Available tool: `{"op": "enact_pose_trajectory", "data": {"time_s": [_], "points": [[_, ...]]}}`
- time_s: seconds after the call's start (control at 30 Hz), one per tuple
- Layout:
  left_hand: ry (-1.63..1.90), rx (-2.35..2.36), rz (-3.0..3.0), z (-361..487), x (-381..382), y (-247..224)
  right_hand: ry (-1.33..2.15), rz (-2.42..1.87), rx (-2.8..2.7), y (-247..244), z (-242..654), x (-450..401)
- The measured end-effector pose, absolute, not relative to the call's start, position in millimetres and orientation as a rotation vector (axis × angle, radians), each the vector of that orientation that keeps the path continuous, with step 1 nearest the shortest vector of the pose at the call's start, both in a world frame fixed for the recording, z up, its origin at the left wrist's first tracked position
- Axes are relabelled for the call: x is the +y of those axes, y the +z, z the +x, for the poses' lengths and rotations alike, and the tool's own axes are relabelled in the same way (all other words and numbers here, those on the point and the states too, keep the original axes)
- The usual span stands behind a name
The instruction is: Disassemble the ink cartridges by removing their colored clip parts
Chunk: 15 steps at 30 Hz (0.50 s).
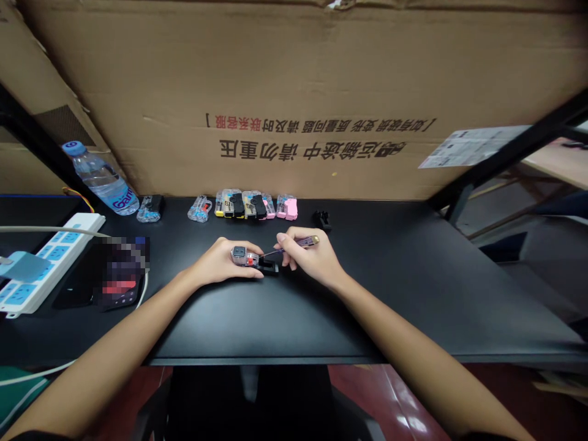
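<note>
the left hand holds a small clear case above the black table, near its front half. one finger reaches along the far side of the case and the thumb side of the hand runs along the near side, so the case sits in the gap between them, close to the palm. those fingers are closed on it rather than spread. the case has a grey square on its left end and a bit of red near the middle, and a black piece sticks out from its right end, past the left fingertips and short of the right hand.

the right hand pinches a thin pen-like tool between the thumb and fingers, with the other fingers curled in below. the tool slants, its gold-coloured end up and to the right, its thin tip pointing left at the place where the case and the black piece meet. whether the tip touches them is too small to tell.

beyond the hands, a row of small cases in clear, yellow, black and pink lies along the foot of the cardboard. a loose black part lies right of the row. at the left are a water bottle leaning against the cardboard, a white power strip and a cable.
</note>
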<state>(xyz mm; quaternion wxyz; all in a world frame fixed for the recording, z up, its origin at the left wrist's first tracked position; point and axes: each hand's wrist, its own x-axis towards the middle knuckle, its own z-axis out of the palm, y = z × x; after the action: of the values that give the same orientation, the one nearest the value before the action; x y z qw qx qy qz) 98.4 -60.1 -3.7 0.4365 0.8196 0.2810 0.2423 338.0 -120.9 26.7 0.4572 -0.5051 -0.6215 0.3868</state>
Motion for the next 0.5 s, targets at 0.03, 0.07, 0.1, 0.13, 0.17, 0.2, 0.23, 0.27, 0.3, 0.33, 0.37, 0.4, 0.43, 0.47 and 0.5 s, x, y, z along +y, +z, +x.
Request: {"op": "enact_pose_trajectory", "data": {"time_s": [0.03, 0.07, 0.1, 0.13, 0.17, 0.2, 0.23, 0.27, 0.3, 0.33, 0.37, 0.4, 0.43, 0.47, 0.5], "points": [[0.604, 0.699, 2.038, 98.4, -59.9, -4.1, 0.948, -1.239, -1.546, 26.6, 338.4, -120.9], [0.602, 0.7, 2.04, 98.2, -59.6, -4.6, 0.942, -1.233, -1.561, 26.5, 338.7, -120.9], [0.596, 0.703, 2.045, 97.9, -59.3, -5.0, 0.938, -1.228, -1.575, 26.3, 339.0, -120.9], [0.589, 0.704, 2.052, 97.6, -59.1, -5.4, 0.938, -1.223, -1.587, 26.2, 339.2, -120.9], [0.586, 0.704, 2.061, 97.2, -58.9, -5.7, 0.943, -1.219, -1.591, 25.9, 339.2, -120.8], [0.585, 0.702, 2.069, 96.8, -58.8, -6.0, 0.952, -1.216, -1.585, 25.6, 338.9, -120.7], [0.588, 0.698, 2.077, 96.5, -58.7, -6.2, 0.964, -1.217, -1.566, 25.2, 338.3, -120.6], [0.594, 0.695, 2.083, 96.2, -58.7, -6.4, 0.976, -1.222, -1.536, 24.6, 337.4, -120.4], [0.601, 0.694, 2.088, 96.1, -58.7, -6.6, 0.983, -1.232, -1.499, 23.8, 336.3, -120.1], [0.604, 0.692, 2.094, 96.1, -58.7, -6.8, 0.986, -1.245, -1.46, 22.9, 335.0, -119.7], [0.609, 0.69, 2.1, 96.2, -58.7, -7.0, 0.987, -1.259, -1.422, 21.8, 333.6, -119.1], [0.614, 0.687, 2.106, 96.4, -58.7, -7.3, 0.988, -1.271, -1.387, 20.6, 332.2, -118.5], [0.619, 0.684, 2.111, 96.6, -58.8, -7.4, 0.991, -1.28, -1.353, 19.5, 331.0, -117.7], [0.624, 0.681, 2.114, 96.9, -58.8, -7.6, 0.997, -1.286, -1.319, 18.3, 330.0, -117.0], [0.63, 0.678, 2.116, 97.1, -58.9, -7.6, 1.006, -1.291, -1.289, 17.3, 329.2, -116.3]]}}
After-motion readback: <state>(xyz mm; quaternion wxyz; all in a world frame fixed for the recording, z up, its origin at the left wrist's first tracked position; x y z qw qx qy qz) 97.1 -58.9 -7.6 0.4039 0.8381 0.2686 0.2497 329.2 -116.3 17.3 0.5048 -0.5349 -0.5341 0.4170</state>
